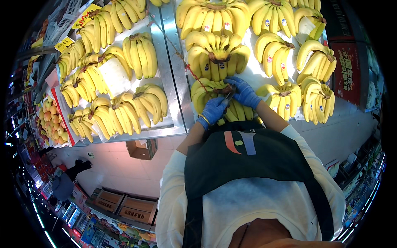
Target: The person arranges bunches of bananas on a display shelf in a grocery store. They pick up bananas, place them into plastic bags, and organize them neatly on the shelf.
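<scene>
Both my hands wear blue gloves and work at the stem end of a greenish-yellow banana bunch (238,113) at the near edge of the display. My left hand (213,112), with a yellow band at the wrist, is closed around a small metal tool (229,96), whose exact kind is hard to see. My right hand (245,92) curls its fingers over the far side of the brown crown (224,90). A thin cord with a red length (195,76) runs down to this bunch. My apron hides the lower banana tips.
Just beyond lies another banana bunch (218,57), with a stickered bunch (283,99) at right. A metal divider (173,71) separates the left bananas (141,55). Peaches or apples (52,119) fill the far left. An open cardboard box (142,150) sits below the counter. Another person (63,186) is at lower left.
</scene>
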The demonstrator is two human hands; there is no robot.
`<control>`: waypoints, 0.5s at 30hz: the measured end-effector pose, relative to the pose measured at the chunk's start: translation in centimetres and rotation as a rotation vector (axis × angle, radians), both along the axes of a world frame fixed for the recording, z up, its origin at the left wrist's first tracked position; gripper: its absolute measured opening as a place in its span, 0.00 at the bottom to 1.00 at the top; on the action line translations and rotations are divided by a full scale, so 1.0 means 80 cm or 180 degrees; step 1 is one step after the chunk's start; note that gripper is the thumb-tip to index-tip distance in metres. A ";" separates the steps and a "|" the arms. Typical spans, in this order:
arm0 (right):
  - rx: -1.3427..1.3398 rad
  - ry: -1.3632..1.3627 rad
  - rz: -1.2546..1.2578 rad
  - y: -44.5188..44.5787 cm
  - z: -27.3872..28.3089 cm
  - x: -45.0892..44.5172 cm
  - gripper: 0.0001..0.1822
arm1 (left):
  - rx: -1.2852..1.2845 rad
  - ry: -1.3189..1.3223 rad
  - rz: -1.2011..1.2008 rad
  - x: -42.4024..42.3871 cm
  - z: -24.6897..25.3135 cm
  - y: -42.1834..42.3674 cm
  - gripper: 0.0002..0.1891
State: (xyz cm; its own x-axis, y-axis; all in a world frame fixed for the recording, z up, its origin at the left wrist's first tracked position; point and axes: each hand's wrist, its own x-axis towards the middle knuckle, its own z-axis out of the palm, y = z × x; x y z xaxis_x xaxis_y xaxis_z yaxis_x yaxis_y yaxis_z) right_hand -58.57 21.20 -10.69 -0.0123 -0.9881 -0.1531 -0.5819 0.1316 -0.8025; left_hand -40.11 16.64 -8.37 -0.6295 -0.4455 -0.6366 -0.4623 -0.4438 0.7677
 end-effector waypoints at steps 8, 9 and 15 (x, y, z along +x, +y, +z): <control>-0.0004 0.0073 0.0008 0.000 0.000 0.001 0.30 | 0.0185 -0.0130 -0.0299 0.004 0.010 -0.013 0.15; 0.0017 0.0065 0.0003 0.000 0.000 0.001 0.30 | 0.0211 -0.0146 -0.0317 0.004 0.012 -0.014 0.15; -0.0075 0.0408 0.0199 0.001 0.015 -0.003 0.33 | 0.0079 -0.0194 -0.0487 0.007 0.019 -0.016 0.14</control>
